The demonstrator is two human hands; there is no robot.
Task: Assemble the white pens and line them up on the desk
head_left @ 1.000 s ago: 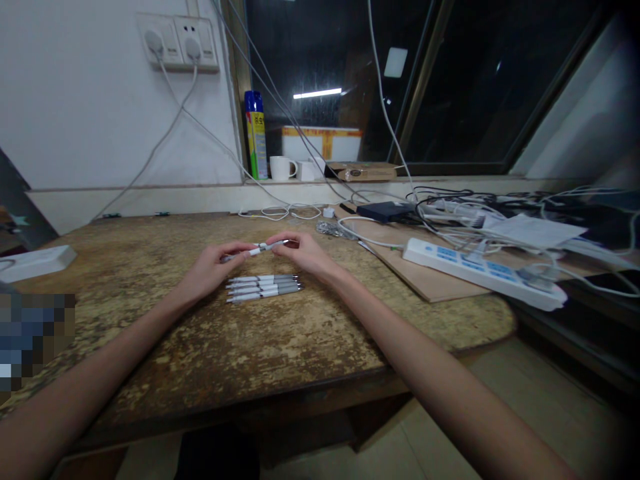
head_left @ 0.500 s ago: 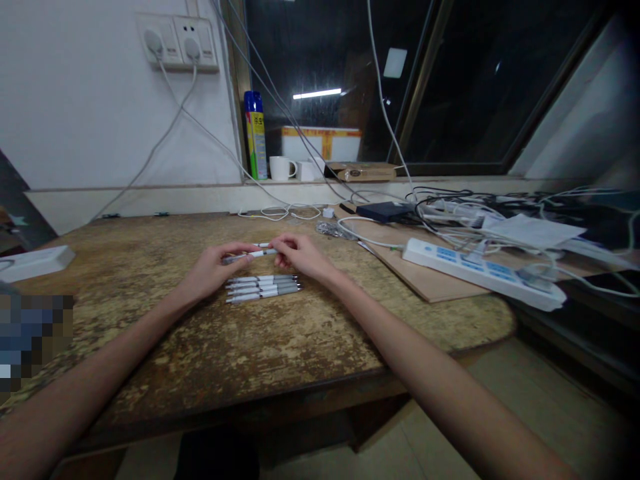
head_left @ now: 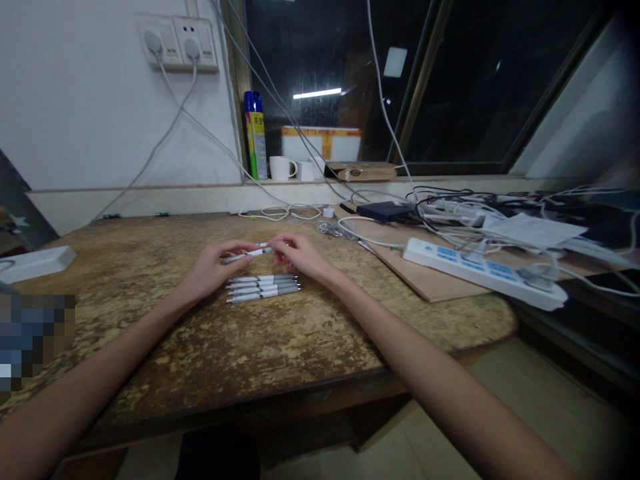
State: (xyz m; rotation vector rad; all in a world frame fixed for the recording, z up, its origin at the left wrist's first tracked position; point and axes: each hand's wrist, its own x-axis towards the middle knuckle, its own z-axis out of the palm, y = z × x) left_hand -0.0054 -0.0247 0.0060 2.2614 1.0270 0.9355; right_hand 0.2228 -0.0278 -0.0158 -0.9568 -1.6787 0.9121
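A white and grey pen is held level just above the worn wooden table. My left hand is closed on its left part, thumb below and fingers above. At the pen's right end, my right hand pinches with thumb and forefinger, the other fingers curled under. Part of another pale pen shows behind, mostly hidden by my fingers. Nearer to me, several similar pens lie side by side on the tabletop, their clips and tips lined up roughly left to right.
A white power strip lies over brown cardboard on the right, with tangled cables and papers behind it. A crumpled clear bag sits beyond my right hand. On the sill stand a spray can and a white mug.
My hands stay in nearly the same place with the pen between them. The fingers of my right hand have shifted slightly at the pen's end.
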